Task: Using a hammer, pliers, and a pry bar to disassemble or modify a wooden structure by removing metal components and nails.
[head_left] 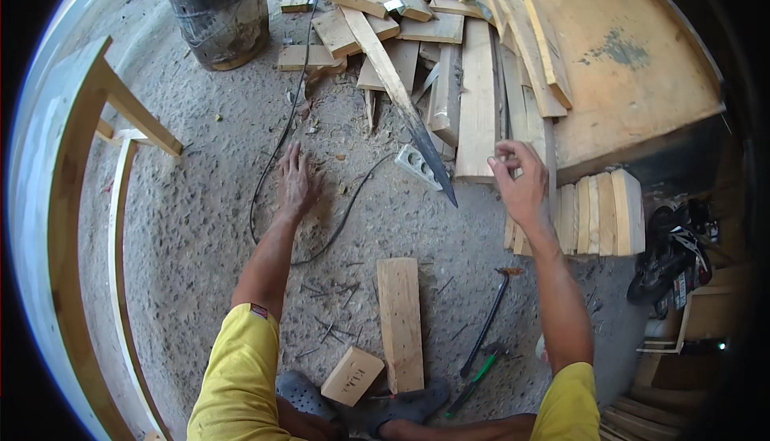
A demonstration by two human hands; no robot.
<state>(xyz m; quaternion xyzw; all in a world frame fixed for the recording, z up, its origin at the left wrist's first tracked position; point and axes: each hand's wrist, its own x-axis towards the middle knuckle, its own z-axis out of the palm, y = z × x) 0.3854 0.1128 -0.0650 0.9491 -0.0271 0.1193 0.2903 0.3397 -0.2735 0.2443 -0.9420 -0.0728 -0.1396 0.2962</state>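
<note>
My left hand [297, 182] hovers or rests low over the rough floor beside a black cable [283, 146], fingers stretched and holding nothing. Farther right, my right hand [523, 183] is raised in front of the end of a long plank [479, 104]; its fingers are bent, thumb apart, with nothing visible between them. Between the hands lies a white power strip [417, 167], partly under a narrow board with a blackened, pointed end [437, 167]. Near my feet are a short plank [399, 321], a wooden block [351, 375], a dark pry bar [486, 321] and a green-handled hammer [475, 383].
Loose nails [330, 313] litter the floor. Ahead is a heap of boards [433, 28], with a large wooden panel [634, 64] to its right and stacked planks [597, 215] below. A dirty bucket [218, 16] stands far left; a wooden frame [68, 200] edges the left side.
</note>
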